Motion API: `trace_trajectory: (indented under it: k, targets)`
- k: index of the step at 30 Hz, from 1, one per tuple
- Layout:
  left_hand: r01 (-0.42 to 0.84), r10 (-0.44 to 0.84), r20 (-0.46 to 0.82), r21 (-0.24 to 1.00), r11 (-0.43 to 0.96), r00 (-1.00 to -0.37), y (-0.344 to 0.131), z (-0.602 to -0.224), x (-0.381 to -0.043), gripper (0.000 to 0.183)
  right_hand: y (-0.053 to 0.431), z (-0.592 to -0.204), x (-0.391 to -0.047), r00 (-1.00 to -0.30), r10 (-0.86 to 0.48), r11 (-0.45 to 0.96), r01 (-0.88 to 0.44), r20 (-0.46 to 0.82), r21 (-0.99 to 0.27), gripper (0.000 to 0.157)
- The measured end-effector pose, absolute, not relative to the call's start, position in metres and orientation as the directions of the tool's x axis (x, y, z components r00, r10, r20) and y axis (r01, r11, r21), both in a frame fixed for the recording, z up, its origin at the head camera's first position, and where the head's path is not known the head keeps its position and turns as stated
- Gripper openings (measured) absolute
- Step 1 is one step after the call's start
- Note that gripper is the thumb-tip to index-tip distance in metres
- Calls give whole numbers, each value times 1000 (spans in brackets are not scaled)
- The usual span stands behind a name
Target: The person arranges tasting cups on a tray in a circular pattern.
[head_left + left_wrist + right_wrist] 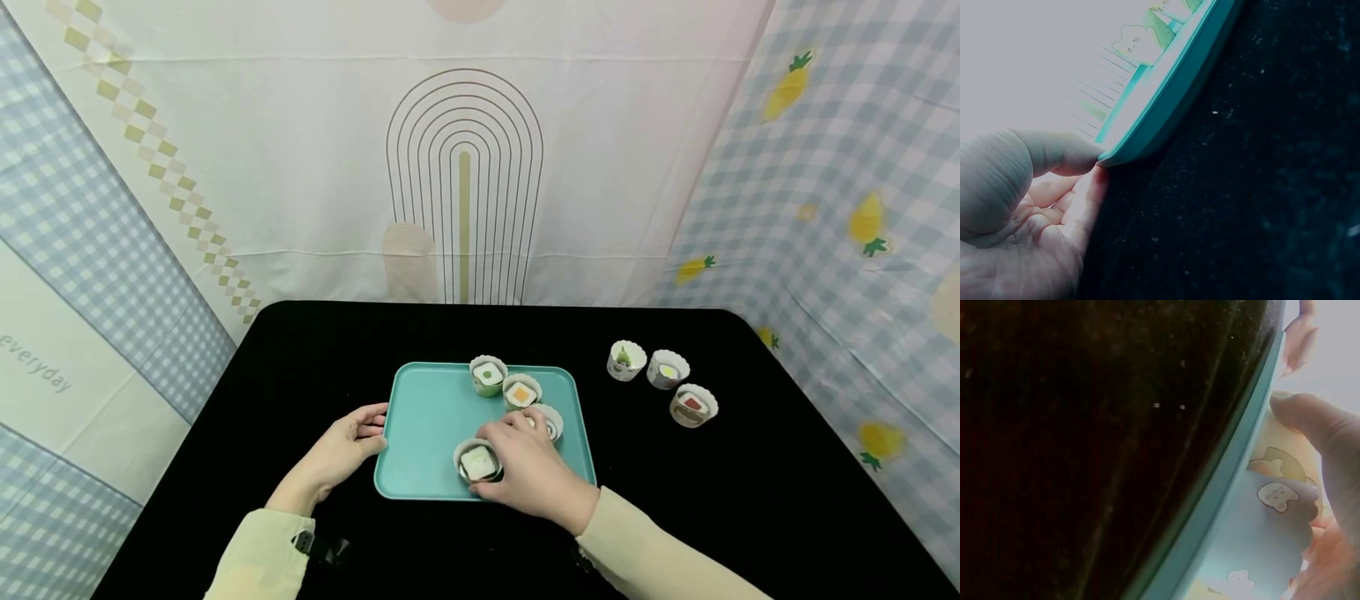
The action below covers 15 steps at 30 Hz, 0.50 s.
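The left hand [341,452] pinches between thumb and finger while the right hand [527,467] curls, palm down

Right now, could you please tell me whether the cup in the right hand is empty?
Not empty: a pale block shows inside the cup.

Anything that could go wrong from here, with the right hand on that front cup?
Possibly two things. The right hand reaches over the white cup behind the front cup, so its fingers might knock that one. The left hand pinches the tray at its left edge; a tug there could shift or tip the open cups.
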<state>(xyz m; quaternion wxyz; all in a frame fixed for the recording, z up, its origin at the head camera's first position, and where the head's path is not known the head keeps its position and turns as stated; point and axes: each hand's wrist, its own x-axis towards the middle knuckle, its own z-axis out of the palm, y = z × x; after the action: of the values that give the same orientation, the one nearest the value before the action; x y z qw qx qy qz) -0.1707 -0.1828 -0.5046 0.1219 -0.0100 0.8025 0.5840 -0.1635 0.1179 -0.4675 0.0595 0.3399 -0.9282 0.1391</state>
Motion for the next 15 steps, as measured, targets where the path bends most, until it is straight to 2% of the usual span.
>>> trace_trajectory:
  k: [5,15]
  targets:
    - [-157,130,-206,937,311,-970,-183,-504,-171,54,120,-467,-164,-743,-620,709,-668,252,-225,60]
    - [-162,132,-211,936,314,-969,-183,-503,-170,54,121,-466,-165,-738,-617,702,-673,274,-233,54]
